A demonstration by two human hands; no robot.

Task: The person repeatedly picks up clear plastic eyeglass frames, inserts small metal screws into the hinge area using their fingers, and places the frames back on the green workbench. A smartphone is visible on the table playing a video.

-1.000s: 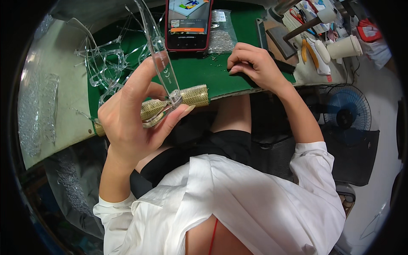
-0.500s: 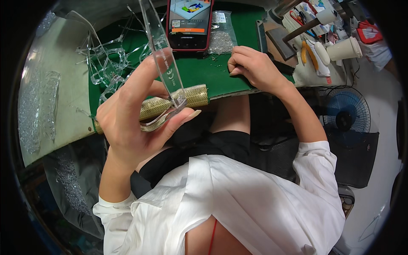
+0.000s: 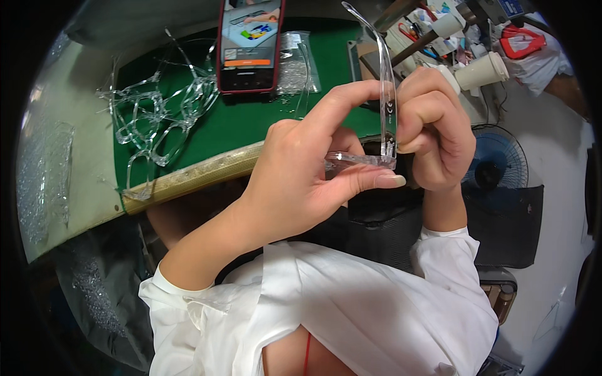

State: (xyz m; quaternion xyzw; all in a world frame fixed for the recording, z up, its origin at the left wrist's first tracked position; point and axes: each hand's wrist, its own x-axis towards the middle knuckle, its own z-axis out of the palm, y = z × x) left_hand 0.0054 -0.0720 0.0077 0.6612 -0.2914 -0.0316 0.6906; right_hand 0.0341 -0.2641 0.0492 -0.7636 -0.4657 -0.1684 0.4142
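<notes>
In my left hand (image 3: 291, 172) is a clear plastic eyeglasses frame (image 3: 387, 100), gripped near one hinge corner with the thumb below and the index finger against the temple arm. That temple arm stands upright, pointing away from me; my hand covers much of the frame front. Close beside the hinge, on its right, my right hand (image 3: 439, 128) is closed, thumb and finger pinched together. Whatever is in that pinch is too small or hidden to make out. Several more clear eyeglasses frames (image 3: 153, 113) lie tangled on the green mat (image 3: 213, 128) to the left.
A phone (image 3: 249, 81) in a red case stands at the back, beside a plastic bag (image 3: 295, 69) of small silvery pieces. A bar tool, a white cup (image 3: 481, 71) and other clutter crowd the back right. A rolled edge (image 3: 200, 172) lines the table front; a fan (image 3: 492, 164) stands right.
My left hand has carried the eyeglasses frame to the right and turned it. My right hand has lifted off the green mat and come up to the hinge. The head view has shifted slightly.
</notes>
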